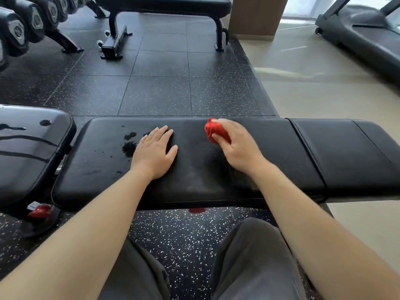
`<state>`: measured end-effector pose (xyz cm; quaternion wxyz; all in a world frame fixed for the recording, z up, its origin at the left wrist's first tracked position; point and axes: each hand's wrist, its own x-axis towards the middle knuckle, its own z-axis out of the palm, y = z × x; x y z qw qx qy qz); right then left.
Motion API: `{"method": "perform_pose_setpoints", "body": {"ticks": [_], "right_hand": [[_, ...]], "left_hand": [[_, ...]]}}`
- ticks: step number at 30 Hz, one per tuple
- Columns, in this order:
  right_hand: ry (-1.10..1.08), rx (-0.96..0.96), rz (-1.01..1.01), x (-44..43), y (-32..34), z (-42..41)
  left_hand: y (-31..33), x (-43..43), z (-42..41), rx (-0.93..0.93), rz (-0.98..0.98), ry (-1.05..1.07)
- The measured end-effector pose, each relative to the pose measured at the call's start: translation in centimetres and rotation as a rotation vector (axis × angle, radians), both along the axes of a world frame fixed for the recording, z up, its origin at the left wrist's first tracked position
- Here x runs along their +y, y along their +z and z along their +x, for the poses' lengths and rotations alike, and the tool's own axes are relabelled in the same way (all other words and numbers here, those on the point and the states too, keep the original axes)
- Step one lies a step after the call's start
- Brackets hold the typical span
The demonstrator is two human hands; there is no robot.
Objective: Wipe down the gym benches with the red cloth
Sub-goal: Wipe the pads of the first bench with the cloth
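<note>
Support is taken on the bench pad (194, 169) by the flat, straight-fingered left hand (154, 152), while the bunched red cloth (214, 131) is gripped in the right hand (236, 146) and pressed mid-pad, apparently for wiping toward the dark splotches (129, 146).

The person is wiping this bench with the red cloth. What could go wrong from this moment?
1. The dark spots lie beside the left hand, away from the red cloth in the right hand; they could be missed or smeared by that hand.
2. The cloth is bunched into a ball, so it may touch little of the bench and leave streaks.
</note>
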<state>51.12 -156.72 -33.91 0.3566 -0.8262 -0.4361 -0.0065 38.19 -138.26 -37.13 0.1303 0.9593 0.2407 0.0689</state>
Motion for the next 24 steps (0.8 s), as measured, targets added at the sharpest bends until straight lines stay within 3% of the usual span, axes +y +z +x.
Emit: {"method": "perform_pose_setpoints", "body": {"ticks": [6, 18, 24], "right_hand": [[-0.072, 0.01, -0.297, 0.0, -3.0, 3.0], [0.158, 0.004, -0.213, -5.4, -2.9, -8.3], [0.218, 0.163, 0.025, -5.0, -0.8, -7.8]], "left_hand": [[-0.5, 0.3, 0.1, -0.002, 0.01, 0.002], [-0.6, 0.3, 0.1, -0.012, 0.006, -0.002], [-0.6, 0.5, 0.1, -0.02, 0.003, -0.009]]}}
